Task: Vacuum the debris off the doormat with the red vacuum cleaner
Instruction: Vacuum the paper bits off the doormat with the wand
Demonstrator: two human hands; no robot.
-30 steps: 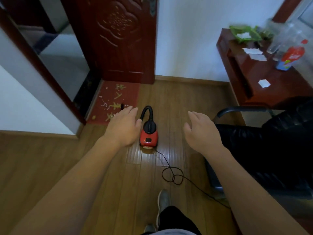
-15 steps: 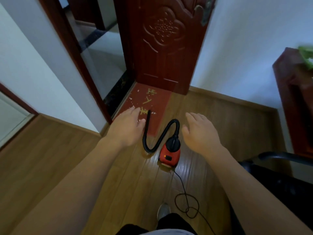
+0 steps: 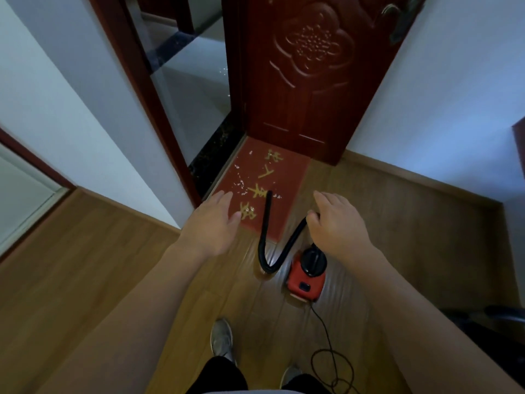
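We're only at the reach-in stage here, nothing's being vacuumed yet: the red vacuum cleaner [image 3: 306,275] sits on the wood floor [image 3: 85,280] just off the near edge of the doormat [image 3: 287,189], with its black hose [image 3: 265,237] looping so the nozzle tip lies on the mat beside the white debris [image 3: 240,184]. Our left hand [image 3: 211,223] hovers spread wide and empty over the mat's near left corner. Our right hand [image 3: 338,223] is loosely open above the hose by the body, contact unclear, so next we probably need to grab the hose and find the switch.

Doormat [image 3: 287,180] lies at 12 o'clock before the door [image 3: 309,81]; debris [image 3: 240,184] on it. Vacuum cleaner [image 3: 305,275] on floor [image 3: 85,265] at 1 o'clock, hose [image 3: 265,231] reaching onto the mat.
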